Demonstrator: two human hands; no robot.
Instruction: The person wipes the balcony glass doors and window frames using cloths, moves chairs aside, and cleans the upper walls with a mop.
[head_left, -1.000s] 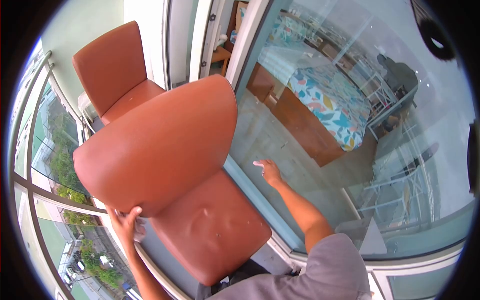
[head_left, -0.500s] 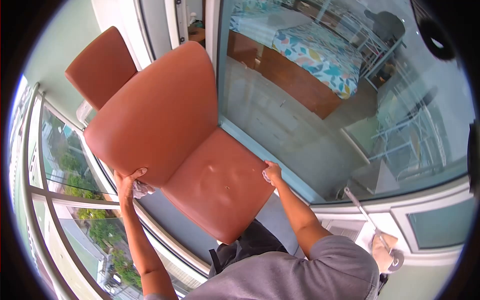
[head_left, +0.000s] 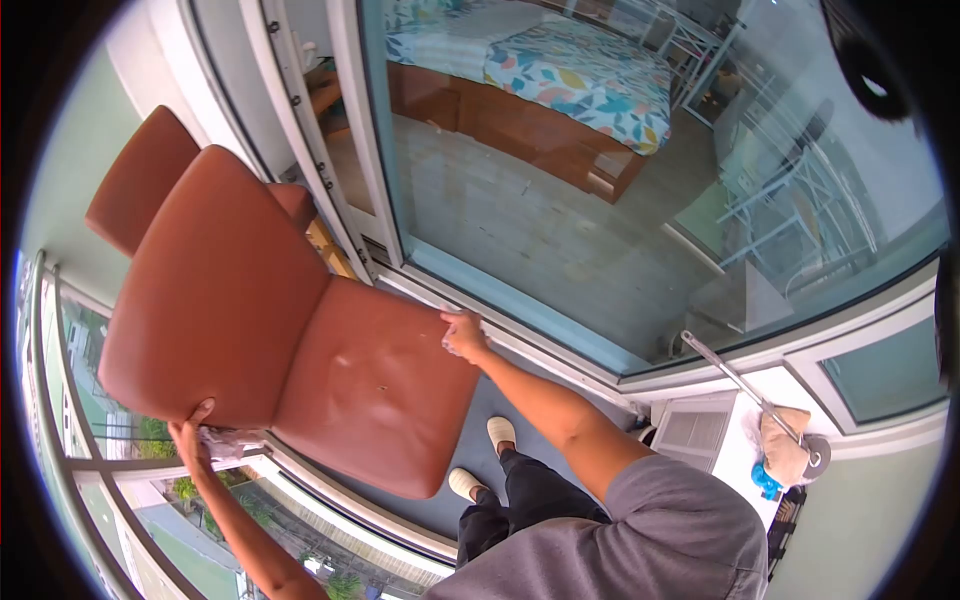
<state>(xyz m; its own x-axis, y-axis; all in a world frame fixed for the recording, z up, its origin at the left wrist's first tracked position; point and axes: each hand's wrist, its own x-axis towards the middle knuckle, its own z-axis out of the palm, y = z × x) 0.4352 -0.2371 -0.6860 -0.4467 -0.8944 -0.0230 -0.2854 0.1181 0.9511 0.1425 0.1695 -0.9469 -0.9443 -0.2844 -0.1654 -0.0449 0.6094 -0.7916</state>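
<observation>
A reddish-brown, leather-look padded chair stands out first from where I watch, on the narrow balcony between the railing and the window. Its broad backrest is on the railing side, and its dented seat reaches toward the person. I can't tell whether its legs touch the floor, since the seat hides them.

The person's left hand is clamped on the backrest's lower edge, thumb on the front face, with a crumpled whitish cloth bunched beside the fingers. The right hand is closed over the seat's edge nearest the window.

Just behind the backrest I see a second reddish-brown padded chair, partly covered by the first. Below, two cream slippers are on the smooth grey floor. The curved pale metal railing runs along the left, with greenery beyond it.

On the other side, the large framed glass window shows a bed with a leaf-patterned cover. Near the right, a long metal-handled tool leans by a tan cloth bundle.
</observation>
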